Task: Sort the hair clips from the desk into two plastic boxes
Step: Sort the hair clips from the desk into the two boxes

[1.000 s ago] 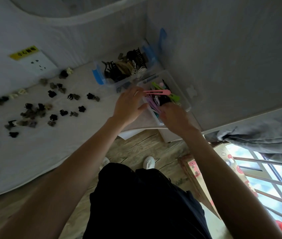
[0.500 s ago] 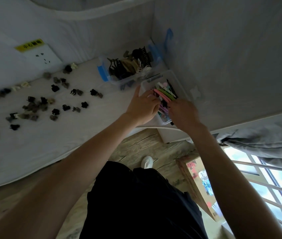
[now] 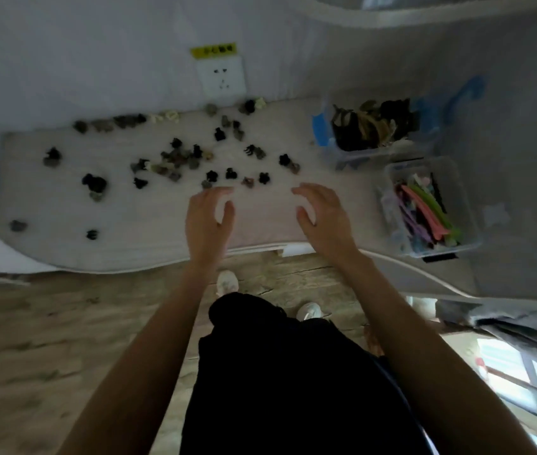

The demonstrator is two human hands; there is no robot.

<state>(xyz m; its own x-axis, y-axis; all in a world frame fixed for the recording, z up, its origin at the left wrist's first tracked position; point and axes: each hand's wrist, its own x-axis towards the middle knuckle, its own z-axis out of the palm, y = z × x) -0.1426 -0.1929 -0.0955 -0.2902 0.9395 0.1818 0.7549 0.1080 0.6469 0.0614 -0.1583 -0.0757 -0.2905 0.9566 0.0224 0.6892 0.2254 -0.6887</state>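
Several small dark and pale claw clips [image 3: 181, 159] lie scattered over the white desk [image 3: 148, 238]. My left hand [image 3: 206, 221] and my right hand [image 3: 324, 218] hover over the desk's front middle, fingers spread, holding nothing, just short of the nearest clips [image 3: 247, 181]. At the right stand two clear plastic boxes. The far box [image 3: 352, 156], with blue latches, holds dark and tan claw clips. The near box [image 3: 470, 238] holds long pink, green and purple flat clips [image 3: 424, 211].
A wall with a white socket [image 3: 221, 77] under a yellow label backs the desk. A grey wall closes the right side behind the boxes. Below the desk edge are wooden floor, my dark trousers and white shoes. A window shows at bottom right.
Both hands have left the near box, leaving the pink clip in it, and moved left over the desk with fingers apart. The view has swung left.
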